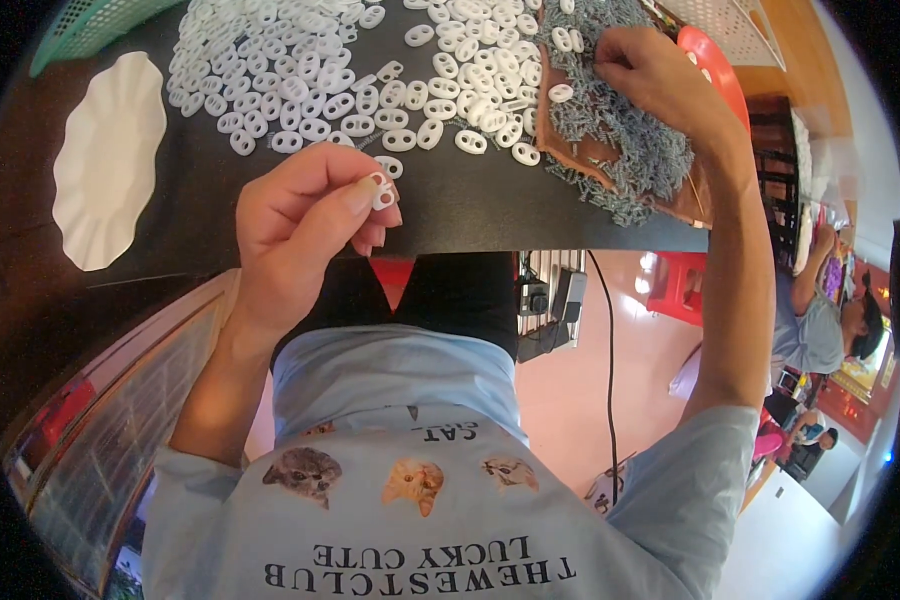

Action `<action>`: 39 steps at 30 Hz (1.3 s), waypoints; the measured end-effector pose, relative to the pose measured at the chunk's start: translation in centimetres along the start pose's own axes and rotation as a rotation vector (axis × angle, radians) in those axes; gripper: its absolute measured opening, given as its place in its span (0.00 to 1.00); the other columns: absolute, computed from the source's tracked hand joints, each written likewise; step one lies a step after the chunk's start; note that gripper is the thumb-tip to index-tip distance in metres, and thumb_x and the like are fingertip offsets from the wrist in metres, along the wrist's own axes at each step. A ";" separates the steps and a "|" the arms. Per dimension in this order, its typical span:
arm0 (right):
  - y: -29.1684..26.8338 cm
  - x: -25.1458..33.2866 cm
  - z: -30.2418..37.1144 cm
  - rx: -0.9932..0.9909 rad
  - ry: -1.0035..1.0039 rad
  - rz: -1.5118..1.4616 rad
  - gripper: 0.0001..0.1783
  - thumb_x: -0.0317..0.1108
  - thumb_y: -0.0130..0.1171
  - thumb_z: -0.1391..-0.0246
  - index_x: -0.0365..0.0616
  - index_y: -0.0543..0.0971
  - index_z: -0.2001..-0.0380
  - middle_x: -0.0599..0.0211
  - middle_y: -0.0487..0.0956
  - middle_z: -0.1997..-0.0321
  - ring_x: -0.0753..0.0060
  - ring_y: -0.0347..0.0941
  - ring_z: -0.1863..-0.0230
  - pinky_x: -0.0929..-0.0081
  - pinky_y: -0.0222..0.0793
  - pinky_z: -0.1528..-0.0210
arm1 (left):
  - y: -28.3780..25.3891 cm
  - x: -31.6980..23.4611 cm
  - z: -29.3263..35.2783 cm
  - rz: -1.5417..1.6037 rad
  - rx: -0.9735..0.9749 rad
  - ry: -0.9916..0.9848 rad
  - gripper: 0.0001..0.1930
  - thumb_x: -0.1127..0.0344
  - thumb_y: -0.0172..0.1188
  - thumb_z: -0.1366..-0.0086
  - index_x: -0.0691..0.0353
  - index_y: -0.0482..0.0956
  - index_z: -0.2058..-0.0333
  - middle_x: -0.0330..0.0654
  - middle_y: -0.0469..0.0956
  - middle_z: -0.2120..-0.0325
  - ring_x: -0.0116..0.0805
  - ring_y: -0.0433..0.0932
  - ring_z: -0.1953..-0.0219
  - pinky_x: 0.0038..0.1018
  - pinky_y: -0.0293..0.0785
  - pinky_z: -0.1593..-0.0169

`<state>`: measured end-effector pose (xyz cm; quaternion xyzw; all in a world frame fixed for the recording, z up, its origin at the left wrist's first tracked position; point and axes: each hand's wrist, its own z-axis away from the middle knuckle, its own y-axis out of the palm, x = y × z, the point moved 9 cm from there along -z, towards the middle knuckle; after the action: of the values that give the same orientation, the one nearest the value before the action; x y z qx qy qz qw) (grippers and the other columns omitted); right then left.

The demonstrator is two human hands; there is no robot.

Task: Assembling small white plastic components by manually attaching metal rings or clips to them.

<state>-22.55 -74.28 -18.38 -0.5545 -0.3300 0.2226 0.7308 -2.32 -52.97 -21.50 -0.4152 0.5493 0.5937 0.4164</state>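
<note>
White heap (pixel 295 88), scalloped dish (pixel 110 165) | left hand (pixel 305 215) pinching white piece (pixel 383 192) | right hand (pixel 652 75) at grey pile (pixel 650 160), grip unclear

The table (pixel 460 220) bears white pieces (pixel 292 88) and a dish (pixel 110 165).

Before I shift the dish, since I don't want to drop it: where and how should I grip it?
Probably the long right edge of the dish, from the right, pinched above and below: that rim is wavy, which may help grip, and tabletop shows between it and the left hand.
</note>
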 end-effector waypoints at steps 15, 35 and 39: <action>-2.0 13.4 4.1 -0.084 0.022 -0.530 0.04 0.25 0.56 0.48 0.36 0.73 0.70 0.72 0.69 0.77 0.85 0.62 0.75 0.83 0.58 0.74 | 2.5 -2.8 -1.2 0.022 0.016 0.041 0.11 0.70 0.46 0.33 0.71 0.73 0.58 0.54 0.78 0.57 0.37 0.79 0.57 0.27 0.75 0.56; -0.5 17.1 3.8 -0.180 -0.123 -0.808 0.03 0.23 0.54 0.42 0.34 0.73 0.65 0.74 0.68 0.67 0.85 0.62 0.67 0.88 0.57 0.65 | 1.1 -1.3 -0.4 0.182 0.026 0.012 0.10 0.66 0.48 0.30 0.67 0.74 0.58 0.42 0.78 0.64 0.26 0.77 0.63 0.20 0.73 0.57; -0.3 18.2 3.7 -0.110 -0.144 -0.857 0.05 0.26 0.55 0.42 0.35 0.73 0.66 0.74 0.69 0.67 0.85 0.62 0.68 0.87 0.57 0.65 | 0.9 -2.1 0.1 0.098 0.023 0.071 0.08 0.65 0.50 0.30 0.63 0.74 0.62 0.33 0.73 0.72 0.17 0.67 0.73 0.15 0.64 0.68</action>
<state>-12.83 -59.37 -13.16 -0.3886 -0.5919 -0.0804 0.7016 -2.50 -52.96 -19.29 -0.4037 0.5900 0.5921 0.3720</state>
